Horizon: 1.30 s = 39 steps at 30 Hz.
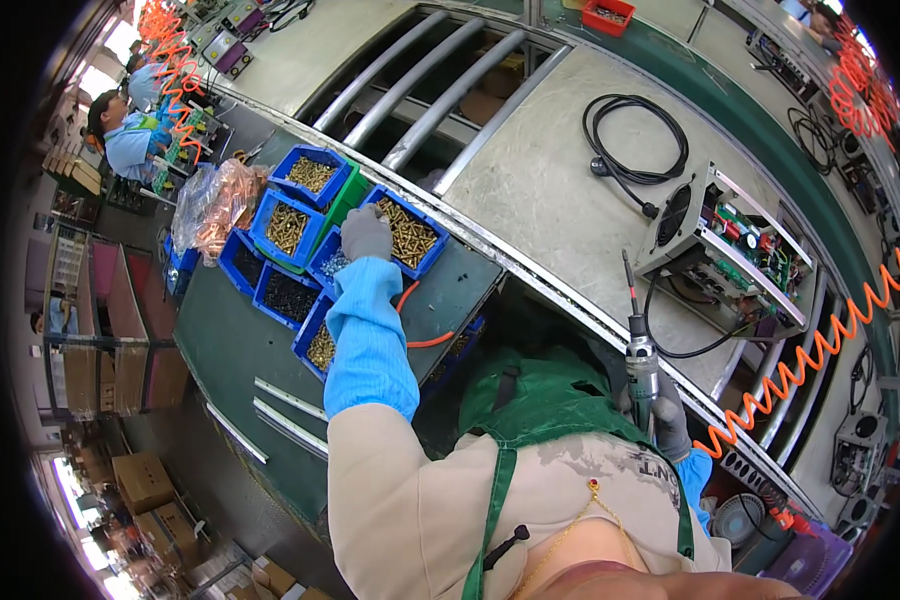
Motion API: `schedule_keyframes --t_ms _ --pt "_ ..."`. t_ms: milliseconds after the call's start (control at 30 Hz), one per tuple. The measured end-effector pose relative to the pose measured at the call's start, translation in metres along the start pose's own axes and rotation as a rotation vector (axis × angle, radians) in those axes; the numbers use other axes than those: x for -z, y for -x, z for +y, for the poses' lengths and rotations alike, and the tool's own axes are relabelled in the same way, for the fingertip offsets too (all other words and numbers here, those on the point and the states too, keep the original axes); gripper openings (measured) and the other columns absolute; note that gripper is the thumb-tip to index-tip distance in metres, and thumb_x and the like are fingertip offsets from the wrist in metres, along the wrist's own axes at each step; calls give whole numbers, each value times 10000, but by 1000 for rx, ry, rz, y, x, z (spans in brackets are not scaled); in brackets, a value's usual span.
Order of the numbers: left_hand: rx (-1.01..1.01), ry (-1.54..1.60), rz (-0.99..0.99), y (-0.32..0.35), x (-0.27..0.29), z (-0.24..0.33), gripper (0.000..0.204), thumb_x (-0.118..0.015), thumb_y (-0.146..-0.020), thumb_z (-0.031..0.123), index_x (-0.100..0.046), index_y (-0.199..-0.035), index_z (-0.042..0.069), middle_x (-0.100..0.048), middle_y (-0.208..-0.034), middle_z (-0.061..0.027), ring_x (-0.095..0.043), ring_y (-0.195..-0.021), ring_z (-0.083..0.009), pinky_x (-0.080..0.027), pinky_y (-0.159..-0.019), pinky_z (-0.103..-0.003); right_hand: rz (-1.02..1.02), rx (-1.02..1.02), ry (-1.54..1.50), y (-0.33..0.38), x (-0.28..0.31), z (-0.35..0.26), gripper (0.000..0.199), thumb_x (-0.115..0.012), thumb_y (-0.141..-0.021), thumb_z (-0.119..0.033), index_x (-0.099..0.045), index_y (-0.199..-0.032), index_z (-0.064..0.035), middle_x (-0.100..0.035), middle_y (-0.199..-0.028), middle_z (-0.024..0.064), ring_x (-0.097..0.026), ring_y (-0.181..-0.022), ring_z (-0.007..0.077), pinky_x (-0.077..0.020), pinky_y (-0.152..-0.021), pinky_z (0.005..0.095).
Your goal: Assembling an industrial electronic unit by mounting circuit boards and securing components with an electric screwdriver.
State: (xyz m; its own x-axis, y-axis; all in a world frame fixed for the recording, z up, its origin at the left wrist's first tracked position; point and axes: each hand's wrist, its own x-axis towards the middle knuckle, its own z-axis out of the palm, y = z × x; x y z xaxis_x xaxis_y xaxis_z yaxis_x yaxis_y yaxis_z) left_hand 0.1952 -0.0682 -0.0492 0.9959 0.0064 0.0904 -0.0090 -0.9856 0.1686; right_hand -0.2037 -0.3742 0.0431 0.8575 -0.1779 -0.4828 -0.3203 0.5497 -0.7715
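My left hand (367, 234), in a grey glove and blue sleeve cover, reaches to the edge of a blue bin of brass-coloured screws (408, 236). Its fingers are curled together, and whatever they pinch is hidden. Just below it sits a small blue bin of silvery parts (332, 262). My right hand (670, 420), also gloved, is closed round a power screwdriver (642, 368), held upright with its long bit pointing away from me. An open electronic unit (735, 250) with a fan and exposed circuit boards lies on the metal worktop to the right.
More blue bins (288, 228) hold screws and dark parts, beside a plastic bag of copper-coloured pieces (232, 205). A coiled black cable (635, 140) lies on the worktop. An orange coiled hose (810, 355) crosses at right. Metal rollers (450, 100) fill a gap ahead. Co-workers (130, 140) stand far left.
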Motion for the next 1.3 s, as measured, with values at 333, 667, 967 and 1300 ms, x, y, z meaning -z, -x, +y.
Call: schedule_keyframes --t_ms 333,667,967,1300 --pt "-88 -114 -126 -7 2 -6 277 -626 -852 258 -591 -1120 200 -601 -1049 -95 -590 -1000 -294 -494 -866 -386 -80 -47 95 -9 -3 -2 981 -732 -570 -658 -428 -1262 -32 -599 -832 80 -553 -634 108 -428 -539 214" --pt "13 1508 -228 62 27 79 376 -568 -856 -25 -492 -1223 -46 -552 -1039 -93 -590 -849 -164 -524 -745 -257 -167 -132 166 -14 -3 -20 1018 -749 -560 -475 -328 -1396 -75 -576 -865 86 -570 -670 131 -460 -566 237" --pt "138 1918 -775 152 19 192 402 -543 -903 -8 -429 -1289 -9 -556 -1086 -122 -579 -874 -174 -514 -736 -248 -199 -67 236 -24 -8 -25 984 -665 -658 -137 -155 -1499 -121 -498 -1025 85 -539 -730 132 -475 -628 259" --pt "154 2050 -1086 153 8 214 419 -484 -942 21 -381 -1348 9 -549 -1094 -136 -550 -836 -116 -489 -681 -184 -113 -104 194 -7 8 -28 1051 -701 -610 -214 -144 -1499 -143 -502 -1032 105 -559 -719 158 -480 -614 267"
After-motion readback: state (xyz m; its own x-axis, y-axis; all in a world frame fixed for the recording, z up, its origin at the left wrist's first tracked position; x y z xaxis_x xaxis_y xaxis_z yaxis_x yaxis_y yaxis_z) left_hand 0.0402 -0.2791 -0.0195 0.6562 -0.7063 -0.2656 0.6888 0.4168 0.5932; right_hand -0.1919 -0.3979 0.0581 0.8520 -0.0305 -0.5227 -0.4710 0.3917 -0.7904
